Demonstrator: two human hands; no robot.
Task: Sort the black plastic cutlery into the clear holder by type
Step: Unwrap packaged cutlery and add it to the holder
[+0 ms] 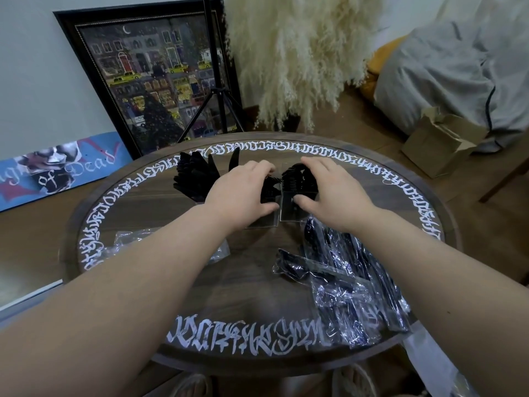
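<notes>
Clear holder [289,216] mid-table [252,287], black cutlery standing in its compartments: knives [197,176] at left, forks [297,176] at right. Left hand [243,190] and right hand [329,193] over the middle, fingers [315,164] curled over the fork tops, thumbs low against the clear front; exact grip hard to tell. Wrapped cutlery [352,285] in crinkled plastic near right, well apart from the holder.
</notes>
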